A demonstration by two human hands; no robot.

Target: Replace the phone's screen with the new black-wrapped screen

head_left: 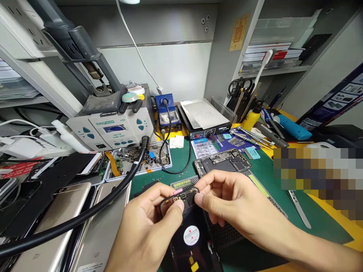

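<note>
A black phone screen assembly point(188, 223), its inner side up with a round white sticker and yellow tabs, is held at its top end between both hands. My left hand point(154, 223) pinches the top left corner, thumb over the small parts along the edge. At the top right corner, my right hand point(227, 200) has thumb and index finger closed on the edge; any small part between them is hidden. Just beyond lies an opened phone body point(222, 162) with its circuit board showing, on a perforated anti-slip pad point(255, 189).
A grey hot-air station point(113, 128) stands back left, its black hose point(113, 200) crossing the left side. Phones point(53, 226) lie at left beside a tray of boards point(167, 160). Behind are a heating plate point(204, 113) and tools point(252, 136); tweezers point(299, 209) lie right.
</note>
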